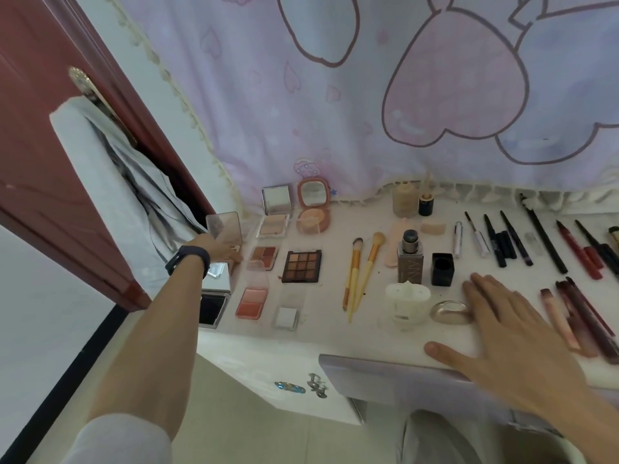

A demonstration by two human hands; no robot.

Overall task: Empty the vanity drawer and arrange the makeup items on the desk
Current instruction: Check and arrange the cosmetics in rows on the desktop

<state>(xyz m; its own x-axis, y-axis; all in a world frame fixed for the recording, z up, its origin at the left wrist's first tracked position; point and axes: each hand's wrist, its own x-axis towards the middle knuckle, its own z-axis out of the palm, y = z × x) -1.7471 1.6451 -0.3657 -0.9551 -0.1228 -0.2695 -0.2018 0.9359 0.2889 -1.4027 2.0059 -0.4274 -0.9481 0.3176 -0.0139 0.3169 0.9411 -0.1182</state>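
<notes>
Laid out in rows over the white counter (368, 343): open palettes at left, among them a dark twelve-pan eyeshadow palette (301, 266), two yellow-handled brushes (356, 272) in the middle, pencils (542, 242) fanned at right. Rests the right hand (509, 333) flat near the front edge, grip apart, fingers spread, just beside a silver oval case (450, 311). Stretches the left hand (221, 251) to a clear-lidded compact (223, 229) far left; grip hidden, cannot tell.

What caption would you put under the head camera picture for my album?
Left hand at a clear-lidded compact, right hand spread open over a desk lined with makeup.
</notes>
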